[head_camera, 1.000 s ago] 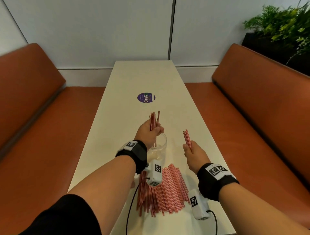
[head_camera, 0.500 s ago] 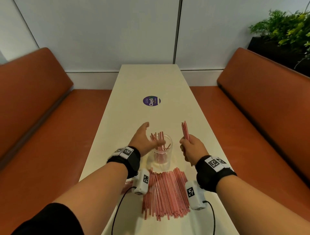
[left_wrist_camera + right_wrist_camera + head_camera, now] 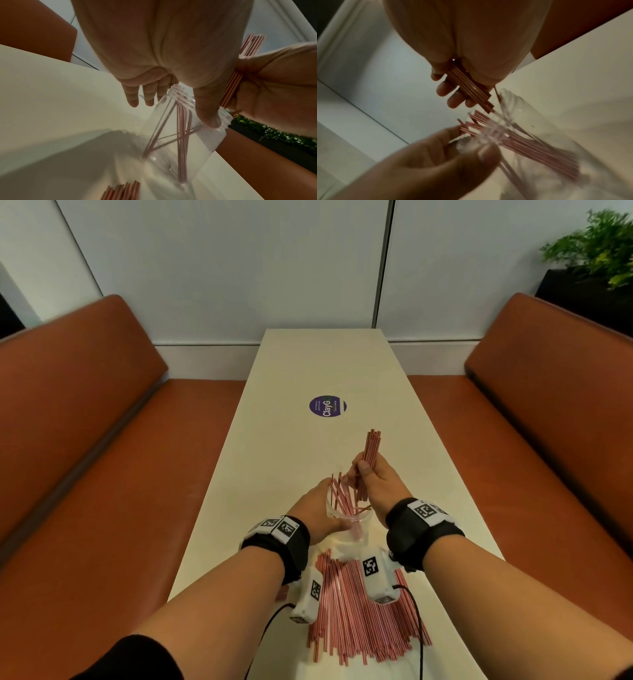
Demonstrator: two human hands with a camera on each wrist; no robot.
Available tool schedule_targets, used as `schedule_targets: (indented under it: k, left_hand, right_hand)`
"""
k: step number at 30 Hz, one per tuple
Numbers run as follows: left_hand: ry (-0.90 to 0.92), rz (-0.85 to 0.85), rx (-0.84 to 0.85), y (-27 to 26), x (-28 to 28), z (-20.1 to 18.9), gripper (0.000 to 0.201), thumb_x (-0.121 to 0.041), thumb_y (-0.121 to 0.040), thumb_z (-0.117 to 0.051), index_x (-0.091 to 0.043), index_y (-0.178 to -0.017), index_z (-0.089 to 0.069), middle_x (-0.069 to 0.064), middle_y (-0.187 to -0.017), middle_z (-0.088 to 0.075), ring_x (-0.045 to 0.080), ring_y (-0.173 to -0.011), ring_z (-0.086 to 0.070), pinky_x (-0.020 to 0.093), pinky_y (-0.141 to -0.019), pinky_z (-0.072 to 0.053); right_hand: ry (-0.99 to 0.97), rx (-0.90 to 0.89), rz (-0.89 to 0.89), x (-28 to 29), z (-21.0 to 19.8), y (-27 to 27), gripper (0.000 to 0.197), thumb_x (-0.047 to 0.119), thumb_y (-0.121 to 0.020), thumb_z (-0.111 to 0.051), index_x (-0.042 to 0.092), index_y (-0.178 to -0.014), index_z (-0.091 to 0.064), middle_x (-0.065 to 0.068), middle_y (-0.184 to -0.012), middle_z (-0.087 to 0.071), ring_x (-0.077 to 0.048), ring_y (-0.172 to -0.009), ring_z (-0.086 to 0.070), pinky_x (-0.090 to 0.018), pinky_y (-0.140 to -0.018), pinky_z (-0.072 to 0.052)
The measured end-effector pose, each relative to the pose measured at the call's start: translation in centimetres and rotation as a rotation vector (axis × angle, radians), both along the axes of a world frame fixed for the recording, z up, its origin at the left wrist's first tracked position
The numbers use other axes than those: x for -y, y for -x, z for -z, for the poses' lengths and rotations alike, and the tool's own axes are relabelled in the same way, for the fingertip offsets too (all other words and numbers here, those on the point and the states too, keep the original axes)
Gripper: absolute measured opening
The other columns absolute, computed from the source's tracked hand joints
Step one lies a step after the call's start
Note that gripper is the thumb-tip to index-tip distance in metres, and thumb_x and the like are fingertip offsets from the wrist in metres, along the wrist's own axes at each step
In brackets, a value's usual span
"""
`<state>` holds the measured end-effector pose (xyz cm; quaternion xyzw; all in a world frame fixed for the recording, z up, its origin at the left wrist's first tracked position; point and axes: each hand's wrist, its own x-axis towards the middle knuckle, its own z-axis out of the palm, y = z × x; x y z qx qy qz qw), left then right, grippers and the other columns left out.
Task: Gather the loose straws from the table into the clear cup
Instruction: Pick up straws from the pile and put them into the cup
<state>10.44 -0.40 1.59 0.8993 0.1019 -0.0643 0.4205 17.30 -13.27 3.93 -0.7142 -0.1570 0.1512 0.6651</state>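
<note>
Two orange benches [image 3: 85,419] flank cream table [image 3: 308,364]; left hand [image 3: 317,517] grips cup [image 3: 346,517], right hand [image 3: 378,482] clasps straws [image 3: 370,451].

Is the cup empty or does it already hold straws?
Not empty: several straws stand crossed inside the cup, which the left hand holds.

Clear cup [image 3: 346,517] base hidden behind wrists; loose straws [image 3: 363,625] partly covered.

clear cup [image 3: 349,517]: tilted, some straws inside | loose straws [image 3: 363,618]: red-striped pile beside it
</note>
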Motion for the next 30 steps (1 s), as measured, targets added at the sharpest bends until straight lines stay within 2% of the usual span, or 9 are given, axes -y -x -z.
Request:
schedule_targets:
  k: [2, 5, 7, 11, 16, 20, 23, 26, 30]
  left_hand:
    - [0.008, 0.006, 0.008, 0.0, 0.0, -0.1, 0.08, -0.026, -0.074, -0.08, -0.021, -0.141, -0.035, -0.001, -0.132, -0.057, 0.017, -0.118, -0.055, 0.024, -0.096, -0.039]
    - [0.005, 0.006, 0.005, 0.0, 0.0, -0.1, 0.081, -0.025, -0.075, -0.079, -0.022, -0.142, -0.034, -0.002, -0.13, -0.058, 0.017, -0.118, -0.056, 0.023, -0.095, -0.04]
    - [0.008, -0.006, -0.001, 0.0, -0.1, 0.0, 0.08, -0.025, -0.074, -0.08, -0.023, -0.141, -0.035, -0.002, -0.129, -0.06, 0.016, -0.114, -0.058, 0.023, -0.093, -0.041]
    - [0.006, -0.014, 0.008, 0.0, -0.1, 0.0, 0.078, -0.024, -0.074, -0.08, -0.022, -0.14, -0.037, -0.003, -0.128, -0.059, 0.015, -0.112, -0.058, 0.02, -0.09, -0.039]
    - [0.001, -0.008, 0.0, -0.1, 0.1, -0.1, 0.083, -0.026, -0.073, -0.081, -0.023, -0.141, -0.035, -0.002, -0.128, -0.06, 0.016, -0.112, -0.058, 0.022, -0.091, -0.041]
    - [0.003, -0.001, -0.006, 0.0, 0.1, -0.3, 0.083, -0.025, -0.074, -0.08, -0.021, -0.143, -0.033, -0.002, -0.13, -0.058, 0.015, -0.113, -0.056, 0.021, -0.09, -0.038]
    - [0.004, -0.002, -0.012, -0.1, 0.0, -0.3, 0.086, -0.026, -0.073, -0.081, -0.021, -0.144, -0.032, -0.001, -0.133, -0.056, 0.016, -0.118, -0.054, 0.02, -0.092, -0.037]
    - [-0.003, -0.004, -0.032, -0.2, 0.0, -0.4, 0.094, -0.032, -0.073, -0.08, -0.018, -0.148, -0.025, 0.001, -0.141, -0.05, 0.017, -0.127, -0.049, 0.02, -0.096, -0.034]
    - [-0.039, -0.002, -0.088, -0.5, 0.1, -0.2, 0.102, -0.049, -0.079, -0.07, -0.019, -0.154, -0.007, 0.006, -0.158, -0.027, 0.023, -0.142, -0.032, 0.033, -0.113, -0.03]
  right_hand:
    - [0.027, -0.011, 0.012, 0.1, 0.9, -0.1, 0.022, 0.016, -0.101, -0.037, 0.02, -0.087, -0.053, -0.001, -0.076, -0.06, -0.019, -0.076, -0.06, -0.036, -0.078, -0.051]
    - [0.073, 0.004, 0.014, 0.0, 1.6, -0.1, 0.023, 0.014, -0.101, -0.037, 0.021, -0.086, -0.053, -0.001, -0.076, -0.061, -0.019, -0.078, -0.061, -0.041, -0.085, -0.05]
    - [0.12, 0.017, 0.012, -0.1, 1.5, -0.1, 0.02, 0.016, -0.1, -0.039, 0.022, -0.088, -0.053, 0.001, -0.079, -0.063, -0.017, -0.078, -0.062, -0.038, -0.082, -0.051]
    - [0.185, 0.027, 0.032, -0.3, 1.1, -0.2, 0.014, 0.018, -0.1, -0.04, 0.015, -0.1, -0.053, 0.003, -0.084, -0.066, -0.009, -0.077, -0.062, -0.021, -0.068, -0.048]
    - [0.209, 0.046, 0.058, -0.4, 1.3, -0.2, 0.015, 0.011, -0.097, -0.042, 0.019, -0.094, -0.054, -0.005, -0.095, -0.068, -0.021, -0.089, -0.065, -0.036, -0.087, -0.053]
    - [0.172, 0.024, 0.068, 0.0, 0.9, -0.4, 0.01, 0.014, -0.093, -0.053, 0.022, -0.099, -0.055, -0.01, -0.105, -0.068, -0.025, -0.095, -0.066, -0.038, -0.088, -0.054]
    - [0.2, 0.082, 0.106, 0.8, 1.1, -0.9, 0.013, 0.017, -0.091, -0.057, 0.026, -0.1, -0.056, -0.002, -0.113, -0.067, -0.02, -0.108, -0.063, -0.032, -0.089, -0.053]
    - [0.385, 0.141, 0.103, 1.7, 1.4, -0.9, 0.036, 0.03, -0.093, -0.055, 0.024, -0.128, -0.051, 0.001, -0.137, -0.054, -0.019, -0.127, -0.051, -0.028, -0.097, -0.041]
    - [0.542, 0.112, -0.048, 1.9, 2.1, 0.2, 0.074, 0.048, -0.09, -0.054, 0.022, -0.151, -0.021, -0.001, -0.156, -0.03, -0.023, -0.14, -0.036, -0.034, -0.109, -0.03]
